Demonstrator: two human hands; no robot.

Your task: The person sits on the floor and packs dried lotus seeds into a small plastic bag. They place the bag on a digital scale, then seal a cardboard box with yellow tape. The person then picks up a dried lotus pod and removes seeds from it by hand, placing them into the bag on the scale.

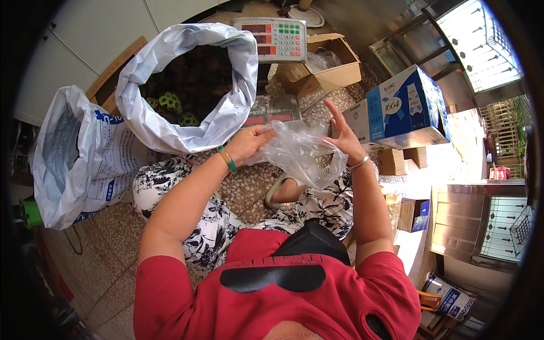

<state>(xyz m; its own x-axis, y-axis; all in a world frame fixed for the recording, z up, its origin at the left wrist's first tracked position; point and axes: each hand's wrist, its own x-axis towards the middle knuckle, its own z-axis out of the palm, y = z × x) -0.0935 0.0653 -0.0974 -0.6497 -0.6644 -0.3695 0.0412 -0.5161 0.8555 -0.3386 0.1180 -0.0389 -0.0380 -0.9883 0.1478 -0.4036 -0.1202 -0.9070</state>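
A clear, crumpled plastic bag (303, 153) hangs between my two hands, above my lap. My left hand (246, 143) is closed on its left edge, thumb against fingers. On the other side, my right hand (347, 141) has its fingers spread, the index finger pointing up and away, with the bag's film touching or close by its thumb. Just beyond my left hand stands a large white woven sack (245, 68), its mouth rolled wide. Inside it lie several green balls with holes (170, 102) among dark contents that I cannot make out.
A scale's keypad panel (290, 42) stands past the sack, its metal platform (275, 107) beyond the bag. An opened cardboard box (334, 76) and a blue-and-white carton (405, 107) are at the right. A second white sack (62, 158) stands at left on the speckled floor (241, 192).
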